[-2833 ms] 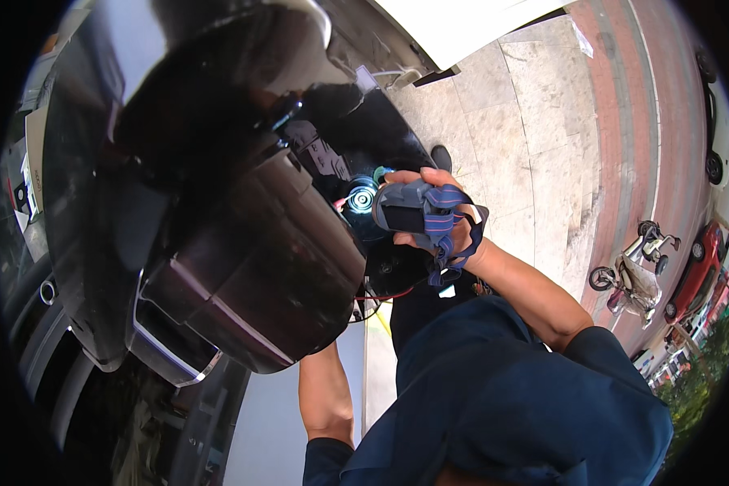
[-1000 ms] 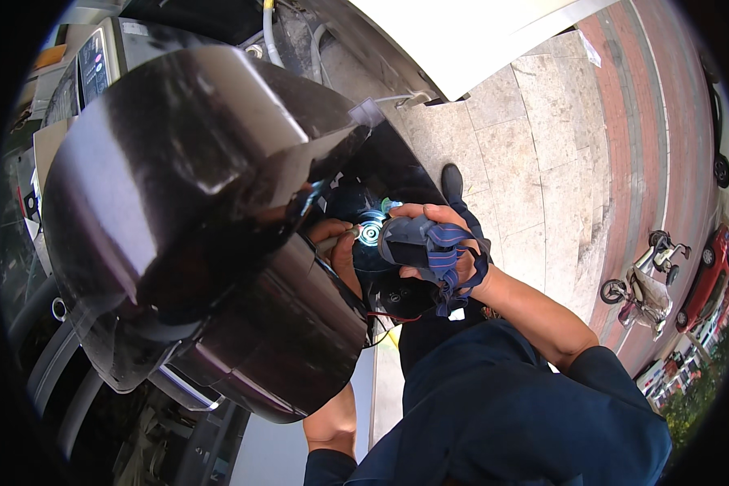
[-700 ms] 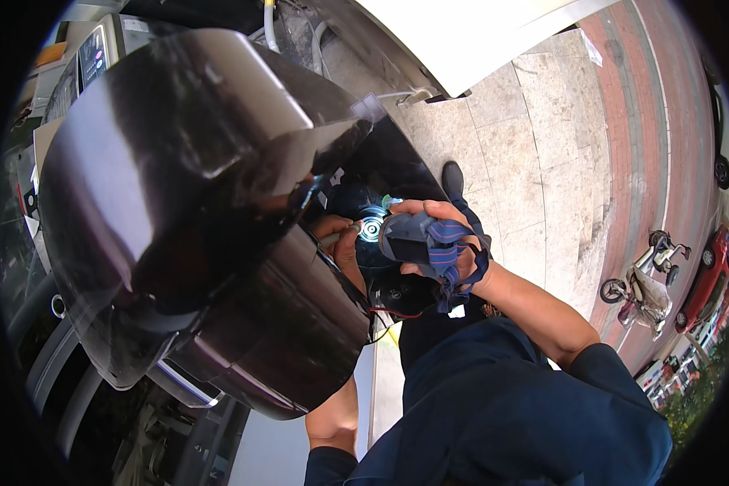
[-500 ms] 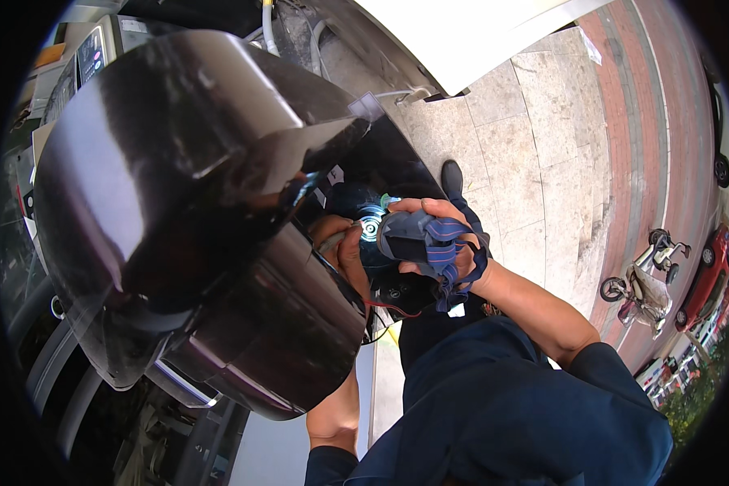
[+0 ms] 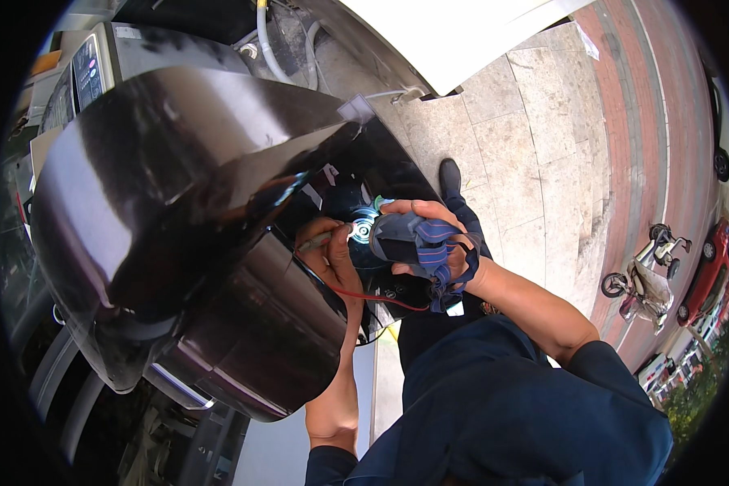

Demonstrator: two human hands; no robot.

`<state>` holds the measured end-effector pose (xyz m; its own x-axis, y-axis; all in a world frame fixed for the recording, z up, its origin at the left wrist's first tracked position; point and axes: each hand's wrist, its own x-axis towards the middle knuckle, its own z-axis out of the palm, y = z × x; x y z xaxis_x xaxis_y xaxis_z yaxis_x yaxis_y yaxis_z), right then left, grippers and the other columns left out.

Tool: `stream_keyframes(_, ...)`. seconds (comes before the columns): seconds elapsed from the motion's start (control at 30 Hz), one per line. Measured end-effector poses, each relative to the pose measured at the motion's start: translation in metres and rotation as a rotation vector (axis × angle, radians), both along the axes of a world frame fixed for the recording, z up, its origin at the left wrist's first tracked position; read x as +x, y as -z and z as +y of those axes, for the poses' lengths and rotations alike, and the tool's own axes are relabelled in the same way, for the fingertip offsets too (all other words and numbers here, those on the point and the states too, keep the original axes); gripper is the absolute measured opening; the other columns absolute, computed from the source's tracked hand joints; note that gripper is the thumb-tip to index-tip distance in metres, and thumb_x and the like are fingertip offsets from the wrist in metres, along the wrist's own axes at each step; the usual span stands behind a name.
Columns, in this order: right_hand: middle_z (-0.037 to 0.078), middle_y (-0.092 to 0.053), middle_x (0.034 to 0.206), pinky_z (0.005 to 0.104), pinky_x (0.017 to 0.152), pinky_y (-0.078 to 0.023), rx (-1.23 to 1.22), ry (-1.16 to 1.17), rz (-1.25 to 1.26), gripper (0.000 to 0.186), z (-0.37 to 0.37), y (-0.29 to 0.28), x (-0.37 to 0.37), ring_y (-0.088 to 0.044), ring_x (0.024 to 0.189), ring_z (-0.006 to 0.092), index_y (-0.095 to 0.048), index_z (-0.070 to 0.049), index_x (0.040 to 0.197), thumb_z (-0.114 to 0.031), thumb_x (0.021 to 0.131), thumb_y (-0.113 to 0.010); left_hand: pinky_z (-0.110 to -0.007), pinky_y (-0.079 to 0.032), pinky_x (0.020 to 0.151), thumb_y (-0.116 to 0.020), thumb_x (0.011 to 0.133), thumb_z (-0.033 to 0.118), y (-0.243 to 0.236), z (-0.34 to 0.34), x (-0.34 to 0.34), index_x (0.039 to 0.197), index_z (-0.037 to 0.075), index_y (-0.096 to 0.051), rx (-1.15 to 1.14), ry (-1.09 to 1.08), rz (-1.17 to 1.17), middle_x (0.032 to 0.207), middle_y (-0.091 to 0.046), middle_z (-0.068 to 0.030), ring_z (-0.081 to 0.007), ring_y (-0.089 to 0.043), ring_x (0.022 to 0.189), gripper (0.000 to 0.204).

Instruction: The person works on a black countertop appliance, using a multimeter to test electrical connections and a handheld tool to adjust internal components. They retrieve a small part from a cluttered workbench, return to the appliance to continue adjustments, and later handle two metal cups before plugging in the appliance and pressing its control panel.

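Observation:
My right hand is wrapped round a dark headlamp with its blue striped elastic strap bunched against the palm. Its light falls as bright rings on a round spot inside a large glossy dark casing. Close to that spot, my left hand pinches a slim greyish piece whose kind I cannot make out. The casing's edge partly hides the left wrist and fingers. Below the hands, a thin red wire runs across the dark panel.
Behind the casing stands a grey machine with a control panel, near a pale hose. A white panel juts in above. Paving lies to the right; a parked scooter and red car stand farther off.
The casing now appears lower and tilted, showing more of the grey machine. My left hand sits slightly farther left, with more of the slim piece and red wire visible. The headlamp has shifted slightly left.

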<state>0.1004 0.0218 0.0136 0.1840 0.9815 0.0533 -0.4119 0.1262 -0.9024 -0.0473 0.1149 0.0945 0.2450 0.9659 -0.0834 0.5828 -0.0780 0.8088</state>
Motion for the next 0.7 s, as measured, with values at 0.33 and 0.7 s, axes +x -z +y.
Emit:
stream_keyframes(0.33,0.014,-0.054,0.147,0.0355,0.105,-0.052,-0.29,-0.132,0.341,0.089,-0.01,0.006,0.0,-0.061,0.125,0.0238,-0.043,-0.019,0.152,0.003,0.079,-0.088,-0.03,-0.057,0.08,-0.055,0.109,0.016,0.001,0.002,0.004,0.108,-0.003,-0.059,-0.052,-0.076,0.021,0.095,-0.069,-0.0131,-0.0175,-0.069,0.086,0.02)
stream_keyframes(0.7,0.017,-0.056,0.145,0.0387,0.104,-0.052,-0.27,-0.142,0.193,0.089,-0.009,0.005,0.005,-0.063,0.124,0.0287,-0.042,-0.022,0.153,-0.005,0.079,-0.09,-0.035,-0.062,0.087,-0.055,0.109,0.016,0.01,-0.007,-0.001,0.115,-0.001,-0.054,-0.152,-0.268,-0.109,0.098,-0.069,-0.0125,-0.02,-0.072,0.091,0.018)
